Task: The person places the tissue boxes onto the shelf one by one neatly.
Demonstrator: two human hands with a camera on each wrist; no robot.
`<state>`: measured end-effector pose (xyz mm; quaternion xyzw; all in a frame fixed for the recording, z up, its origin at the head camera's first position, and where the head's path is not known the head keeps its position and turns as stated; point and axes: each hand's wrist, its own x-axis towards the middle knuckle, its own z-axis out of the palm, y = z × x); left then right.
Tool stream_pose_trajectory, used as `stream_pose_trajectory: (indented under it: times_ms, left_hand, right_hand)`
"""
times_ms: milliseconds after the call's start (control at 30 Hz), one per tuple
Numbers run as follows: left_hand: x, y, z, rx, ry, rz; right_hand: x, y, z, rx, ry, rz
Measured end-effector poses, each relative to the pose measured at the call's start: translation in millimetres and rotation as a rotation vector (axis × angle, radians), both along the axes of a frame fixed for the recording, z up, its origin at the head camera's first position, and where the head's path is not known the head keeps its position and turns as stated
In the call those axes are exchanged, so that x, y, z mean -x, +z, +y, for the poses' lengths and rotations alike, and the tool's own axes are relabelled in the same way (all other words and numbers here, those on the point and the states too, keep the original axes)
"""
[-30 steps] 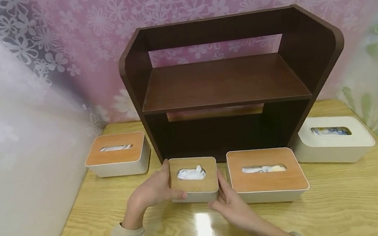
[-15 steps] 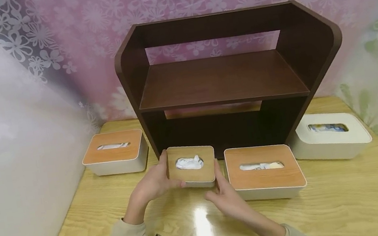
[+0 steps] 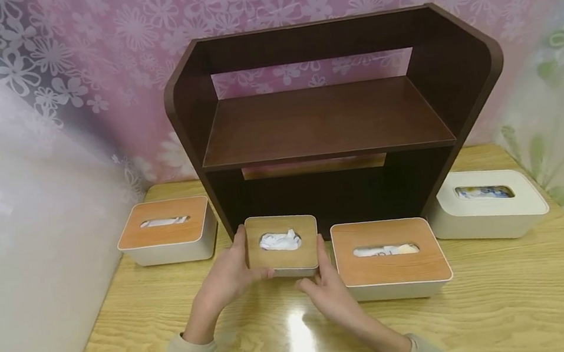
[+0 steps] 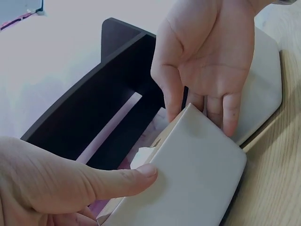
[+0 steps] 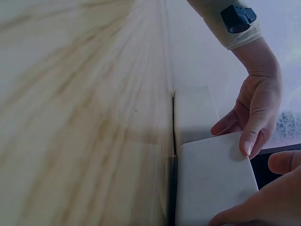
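A small tissue box (image 3: pixel 277 263) with a tan wood-look lid and white sides is held between both hands in front of the dark shelf. White tissue bunches in its oval slot. My left hand (image 3: pixel 225 275) grips its left side, thumb across the front edge of the lid. At the opposite side, my right hand (image 3: pixel 332 294) holds the box with its fingers along the side and the thumb near the front corner. The left wrist view shows the box's white front wall (image 4: pixel 188 165) between both hands. Whether its base touches the table is hidden in the head view.
The dark brown two-level shelf (image 3: pixel 323 123) stands behind. A larger orange-lidded tissue box (image 3: pixel 393 271) sits close to my right hand. Another orange-lidded box (image 3: pixel 169 232) is at the left, and an all-white tissue box (image 3: pixel 486 220) at the right. They stand on the wooden table (image 3: pixel 517 299).
Both hands have moved the small tissue box away from me, up in the head view, closer over the shelf's lower opening. Its lid has shifted against the larger box beside it. The grip looks unchanged.
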<state>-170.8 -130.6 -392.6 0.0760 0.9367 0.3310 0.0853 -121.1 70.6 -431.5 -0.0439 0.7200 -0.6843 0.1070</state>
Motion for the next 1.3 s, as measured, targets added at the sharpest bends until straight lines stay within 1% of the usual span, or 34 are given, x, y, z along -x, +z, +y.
stream_pose_trajectory:
  times_ms: [167,333,500,567,733,867,967,1167,1300]
  left_hand:
    - [1.0,0.3,-2,-0.008,0.005,0.029]
    - [4.7,-4.1,-7,-0.044,-0.009,0.037]
    - [6.6,-5.6,-7,-0.067,-0.029,0.052]
    - [7.1,-6.2,-7,-0.069,-0.030,0.051]
    - [7.9,-7.9,-6,-0.077,-0.014,0.040]
    - [8.4,-9.3,-6,-0.067,0.009,0.049]
    - [9.7,-9.8,-4,-0.062,0.006,0.066]
    - [11.5,-12.3,0,-0.049,0.019,0.088]
    - [10.9,-15.1,1,-0.009,0.052,0.104]
  right_hand:
    - [2.5,1.2,-4,0.002,-0.007,0.006]
    - [4.9,0.7,-8,-0.021,-0.009,0.024]
    - [5.8,2.4,-8,-0.062,-0.039,-0.009]
    - [6.1,3.3,-7,-0.052,-0.037,-0.007]
    - [3.8,5.7,-5,-0.017,-0.009,0.030]
    - [-1.0,8.3,-5,-0.056,-0.018,0.012]
    - [-6.3,10.9,-4,-0.075,-0.022,0.002]
    - [-16.6,15.0,-2,-0.027,0.003,-0.023]
    - [-15.7,15.5,-5,-0.029,0.012,-0.022]
